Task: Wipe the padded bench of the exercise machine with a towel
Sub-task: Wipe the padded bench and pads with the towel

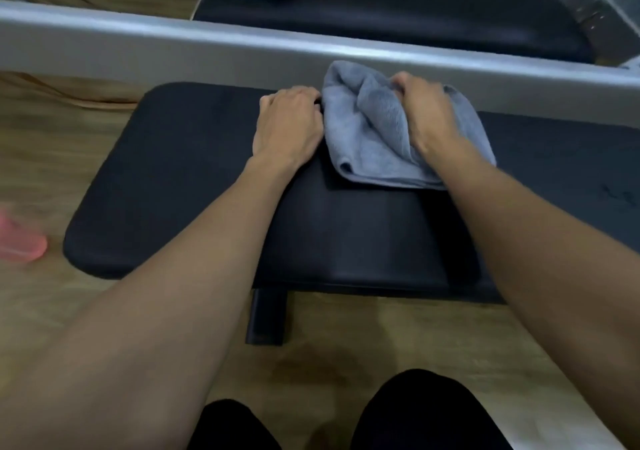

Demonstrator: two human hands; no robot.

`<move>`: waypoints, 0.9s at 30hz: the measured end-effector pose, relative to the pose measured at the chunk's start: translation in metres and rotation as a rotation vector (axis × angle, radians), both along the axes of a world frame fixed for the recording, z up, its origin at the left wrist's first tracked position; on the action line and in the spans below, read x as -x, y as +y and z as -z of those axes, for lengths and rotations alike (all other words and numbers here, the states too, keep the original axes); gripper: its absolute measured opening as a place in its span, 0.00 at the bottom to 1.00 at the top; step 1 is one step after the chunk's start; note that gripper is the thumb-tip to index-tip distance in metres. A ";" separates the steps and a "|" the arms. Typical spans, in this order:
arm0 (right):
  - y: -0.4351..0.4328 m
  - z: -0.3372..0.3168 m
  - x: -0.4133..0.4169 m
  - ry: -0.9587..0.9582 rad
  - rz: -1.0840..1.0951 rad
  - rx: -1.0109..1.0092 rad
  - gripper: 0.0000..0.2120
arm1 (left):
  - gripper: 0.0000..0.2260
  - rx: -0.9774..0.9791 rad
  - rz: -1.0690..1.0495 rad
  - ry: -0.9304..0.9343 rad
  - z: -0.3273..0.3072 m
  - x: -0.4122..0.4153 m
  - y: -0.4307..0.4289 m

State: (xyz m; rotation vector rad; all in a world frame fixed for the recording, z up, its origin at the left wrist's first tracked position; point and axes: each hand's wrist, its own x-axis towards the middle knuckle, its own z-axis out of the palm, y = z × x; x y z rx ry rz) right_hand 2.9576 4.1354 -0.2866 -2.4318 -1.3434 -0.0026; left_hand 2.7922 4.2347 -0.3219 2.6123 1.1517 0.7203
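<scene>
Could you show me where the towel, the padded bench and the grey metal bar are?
towel point(374, 138), head view, on the rumpled middle of the cloth.
bench point(180, 172), head view, on bare black padding at its left part.
metal bar point(173, 51), head view, on its grey face behind the bench.

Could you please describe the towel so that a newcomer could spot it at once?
Find the long black padded bench in front of the grey metal rail. Near its far edge, under the right hand, lies the towel. It is the only soft, grey, rumpled cloth among smooth black padding and metal.
</scene>
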 end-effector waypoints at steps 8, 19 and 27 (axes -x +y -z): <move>-0.039 -0.006 0.016 0.112 0.017 -0.076 0.12 | 0.15 -0.035 -0.015 0.080 -0.008 0.000 -0.008; -0.175 0.007 0.079 0.005 -0.068 -0.068 0.17 | 0.16 0.000 0.013 0.207 -0.020 -0.004 -0.025; -0.137 0.007 0.042 0.045 -0.023 -0.098 0.16 | 0.17 0.026 0.035 0.207 -0.017 -0.026 -0.023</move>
